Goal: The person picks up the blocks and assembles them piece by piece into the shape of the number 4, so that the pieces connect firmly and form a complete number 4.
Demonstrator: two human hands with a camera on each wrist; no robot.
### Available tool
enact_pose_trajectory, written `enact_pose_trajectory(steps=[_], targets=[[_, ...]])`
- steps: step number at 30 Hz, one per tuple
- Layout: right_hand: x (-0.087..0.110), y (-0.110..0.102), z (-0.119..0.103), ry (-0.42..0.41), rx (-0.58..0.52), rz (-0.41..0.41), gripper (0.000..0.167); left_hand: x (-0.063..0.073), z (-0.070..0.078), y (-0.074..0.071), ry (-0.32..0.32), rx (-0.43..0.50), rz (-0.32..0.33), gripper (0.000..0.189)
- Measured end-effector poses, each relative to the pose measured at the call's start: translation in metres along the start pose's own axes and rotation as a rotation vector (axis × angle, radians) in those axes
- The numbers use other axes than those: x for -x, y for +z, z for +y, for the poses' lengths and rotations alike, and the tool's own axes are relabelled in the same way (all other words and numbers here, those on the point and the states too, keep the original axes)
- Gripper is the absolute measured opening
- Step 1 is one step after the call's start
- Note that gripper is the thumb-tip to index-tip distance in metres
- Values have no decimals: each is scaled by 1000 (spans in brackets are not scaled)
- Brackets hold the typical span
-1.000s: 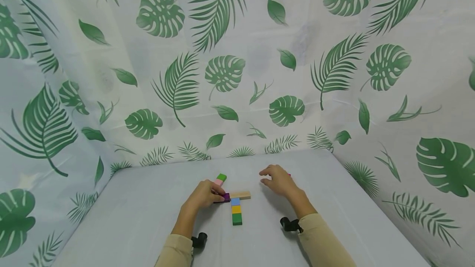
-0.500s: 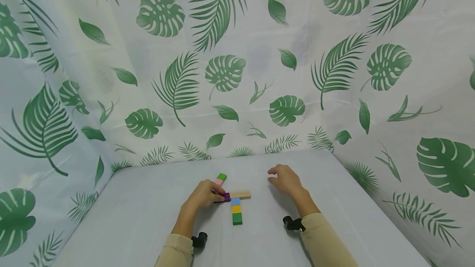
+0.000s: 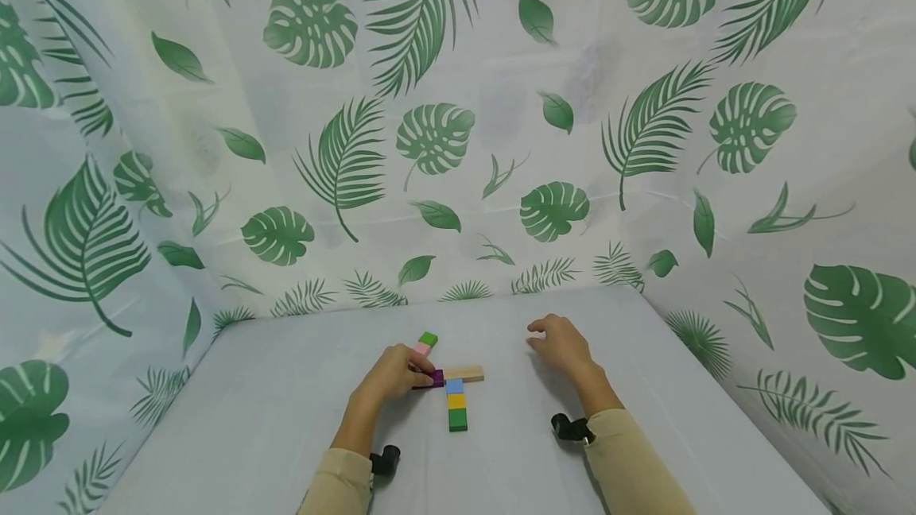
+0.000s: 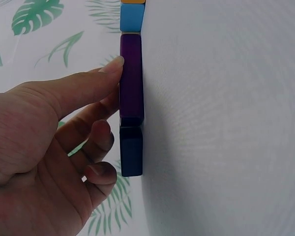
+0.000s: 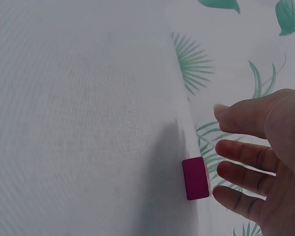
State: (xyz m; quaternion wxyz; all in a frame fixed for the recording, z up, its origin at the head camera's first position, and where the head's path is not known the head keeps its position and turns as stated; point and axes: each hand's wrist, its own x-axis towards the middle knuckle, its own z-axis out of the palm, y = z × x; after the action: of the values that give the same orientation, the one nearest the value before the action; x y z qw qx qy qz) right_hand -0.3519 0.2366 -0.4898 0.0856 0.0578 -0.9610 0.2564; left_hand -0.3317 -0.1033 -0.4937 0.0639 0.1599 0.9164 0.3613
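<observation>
My left hand [image 3: 392, 372] pinches a purple block [image 4: 131, 76] between thumb and fingers. In the left wrist view a dark blue block [image 4: 132, 152] stands end to end with it, below my curled lower fingers. A plain wooden block [image 3: 465, 373] continues the row on the right. Running toward me from there are light blue [image 3: 454, 386], yellow [image 3: 456, 401] and green blocks [image 3: 457, 420]. My right hand [image 3: 565, 346] hovers with relaxed, parted fingers, holding nothing. A magenta block [image 5: 195, 178] on the table lies just beyond its fingertips in the right wrist view; the hand hides it from the head view.
Past my left hand, a pink block [image 3: 422, 349] and a bright green block [image 3: 428, 338] form a slanted line. A white cloth covers the table [image 3: 236, 420]. Leaf-printed curtains [image 3: 487, 141] enclose its back and sides.
My right hand has shifted to the right, and the bit of magenta that showed beside it is now hidden in the head view. My left hand keeps its place on the purple block.
</observation>
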Motion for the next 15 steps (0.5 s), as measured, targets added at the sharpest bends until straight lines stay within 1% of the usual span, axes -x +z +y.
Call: enact_pose_trajectory(steps=[8,15], targets=[[-1,-1,7,9,14,1,29,-1,-1,0,-1,5,-2,12],[-1,-2,10,75,27,-14,31,1,0,-1,22,7,-4,12]])
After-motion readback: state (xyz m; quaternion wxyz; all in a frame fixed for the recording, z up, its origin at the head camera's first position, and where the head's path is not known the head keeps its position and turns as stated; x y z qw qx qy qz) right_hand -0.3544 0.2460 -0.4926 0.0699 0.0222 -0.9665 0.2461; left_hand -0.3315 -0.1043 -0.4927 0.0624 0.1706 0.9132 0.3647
